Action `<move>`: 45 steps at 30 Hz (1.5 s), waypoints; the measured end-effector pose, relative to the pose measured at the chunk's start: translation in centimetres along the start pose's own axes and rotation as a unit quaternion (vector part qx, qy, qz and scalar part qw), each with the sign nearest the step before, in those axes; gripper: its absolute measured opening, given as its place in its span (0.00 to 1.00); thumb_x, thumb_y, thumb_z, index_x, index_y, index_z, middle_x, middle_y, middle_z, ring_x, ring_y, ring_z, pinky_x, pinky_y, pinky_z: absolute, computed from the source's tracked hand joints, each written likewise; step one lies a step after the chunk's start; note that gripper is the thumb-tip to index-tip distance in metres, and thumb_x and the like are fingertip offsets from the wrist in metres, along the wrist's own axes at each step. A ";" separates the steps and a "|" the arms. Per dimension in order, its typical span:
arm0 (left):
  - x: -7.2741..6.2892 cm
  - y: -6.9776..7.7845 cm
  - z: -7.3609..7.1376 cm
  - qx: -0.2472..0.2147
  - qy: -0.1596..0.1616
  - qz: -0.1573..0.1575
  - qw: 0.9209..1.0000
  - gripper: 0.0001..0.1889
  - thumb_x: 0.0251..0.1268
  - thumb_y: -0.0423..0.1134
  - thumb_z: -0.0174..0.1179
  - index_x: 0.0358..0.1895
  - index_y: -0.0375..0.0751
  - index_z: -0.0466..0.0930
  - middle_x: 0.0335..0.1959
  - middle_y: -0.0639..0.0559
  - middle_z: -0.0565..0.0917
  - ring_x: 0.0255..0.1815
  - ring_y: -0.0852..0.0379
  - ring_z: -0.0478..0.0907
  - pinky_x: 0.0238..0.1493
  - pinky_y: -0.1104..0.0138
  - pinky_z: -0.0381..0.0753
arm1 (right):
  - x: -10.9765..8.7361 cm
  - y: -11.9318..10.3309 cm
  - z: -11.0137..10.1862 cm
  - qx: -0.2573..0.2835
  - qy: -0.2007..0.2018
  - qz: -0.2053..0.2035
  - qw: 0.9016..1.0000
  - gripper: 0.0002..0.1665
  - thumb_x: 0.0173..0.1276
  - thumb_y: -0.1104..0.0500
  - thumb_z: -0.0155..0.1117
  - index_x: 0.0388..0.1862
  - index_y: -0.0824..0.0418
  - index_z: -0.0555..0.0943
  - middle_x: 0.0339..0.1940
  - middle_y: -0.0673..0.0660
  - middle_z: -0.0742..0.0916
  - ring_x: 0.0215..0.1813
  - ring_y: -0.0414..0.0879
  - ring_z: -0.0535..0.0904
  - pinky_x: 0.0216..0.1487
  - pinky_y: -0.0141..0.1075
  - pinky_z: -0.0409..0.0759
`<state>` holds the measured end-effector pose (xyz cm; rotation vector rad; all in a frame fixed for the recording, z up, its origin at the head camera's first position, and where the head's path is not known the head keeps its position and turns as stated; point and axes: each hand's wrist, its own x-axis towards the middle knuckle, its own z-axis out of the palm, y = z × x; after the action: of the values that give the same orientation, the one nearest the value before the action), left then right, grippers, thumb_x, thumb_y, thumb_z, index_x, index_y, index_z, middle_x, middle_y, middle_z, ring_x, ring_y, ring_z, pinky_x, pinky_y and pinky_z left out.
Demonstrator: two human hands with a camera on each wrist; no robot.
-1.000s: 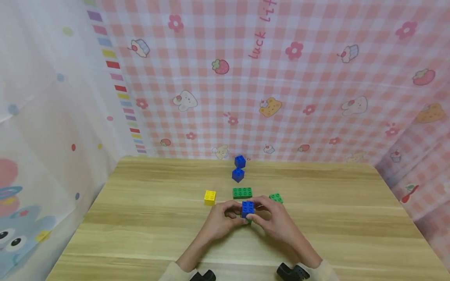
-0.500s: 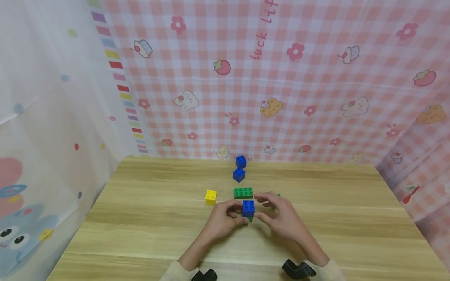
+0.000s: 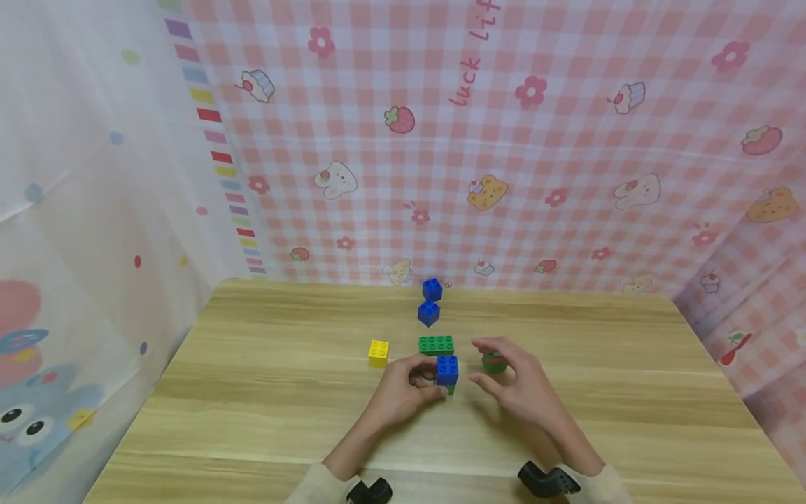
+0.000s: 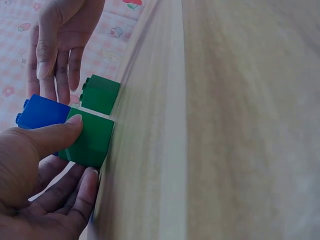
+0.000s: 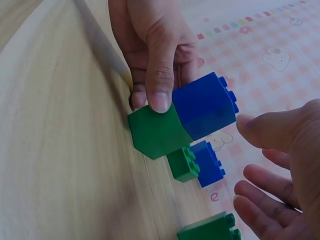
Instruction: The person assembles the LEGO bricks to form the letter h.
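And there we had it: our left hand (image 3: pixel 403 395) pinched the lower green brick (image 4: pixel 92 142), the blue brick (image 3: pixel 447 369) seated squarely on top! We saw that stack just before the long green brick (image 3: pixel 429 344). Our right hand (image 3: pixel 522 381) hung to its right, thumb and fingers spread apart, near the small green brick (image 3: pixel 494 365), while the yellow brick (image 3: pixel 378 354) sat off left.

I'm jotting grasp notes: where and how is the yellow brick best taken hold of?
The grip should probably go on two opposite side walls of the yellow brick, coming from above: it sits studs up, its sides flat, no other brick against them. The right hand, holding nothing, could do it.
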<state>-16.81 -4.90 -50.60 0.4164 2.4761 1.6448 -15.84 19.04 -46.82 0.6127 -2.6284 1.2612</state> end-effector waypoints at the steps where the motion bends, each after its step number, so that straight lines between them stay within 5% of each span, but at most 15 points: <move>1: 0.0 0.0 0.0 0.000 -0.001 -0.001 1.000 0.19 0.57 0.38 0.76 0.52 0.41 0.86 0.44 0.48 0.89 0.37 0.61 0.81 0.40 0.74 0.84 | 0.0 0.1 -0.1 0.000 0.003 -0.001 1.000 0.31 0.62 0.60 0.78 0.64 0.54 0.80 0.56 0.60 0.87 0.50 0.57 0.87 0.54 0.52 0.88; 15: 1.0 0.2 0.2 -0.007 -0.006 -0.003 1.000 0.22 0.56 0.39 0.77 0.54 0.39 0.84 0.46 0.47 0.88 0.42 0.57 0.82 0.41 0.73 0.85 | 0.1 1.6 -1.5 0.016 0.039 -0.002 0.999 0.30 0.65 0.63 0.76 0.65 0.55 0.79 0.60 0.56 0.86 0.60 0.58 0.82 0.58 0.54 0.87; 28: 0.2 1.7 -1.5 -0.004 0.003 -0.015 1.000 0.25 0.58 0.41 0.76 0.60 0.43 0.82 0.51 0.45 0.86 0.48 0.53 0.83 0.50 0.67 0.88 | -0.1 2.8 -1.9 0.023 0.034 0.039 0.998 0.31 0.66 0.60 0.75 0.67 0.57 0.77 0.65 0.61 0.84 0.65 0.57 0.79 0.63 0.57 0.83; 45: -0.5 1.8 -5.2 -0.035 0.084 0.023 0.996 0.23 0.60 0.35 0.75 0.59 0.49 0.82 0.55 0.42 0.85 0.57 0.41 0.81 0.55 0.58 0.89 | -0.6 4.0 -1.5 0.057 0.000 0.107 0.993 0.36 0.67 0.55 0.74 0.71 0.59 0.74 0.69 0.61 0.81 0.70 0.60 0.77 0.69 0.58 0.79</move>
<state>-17.44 -8.98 -46.90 0.3439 2.5337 1.8501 -17.03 22.61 -48.88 0.3530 -2.6955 1.4780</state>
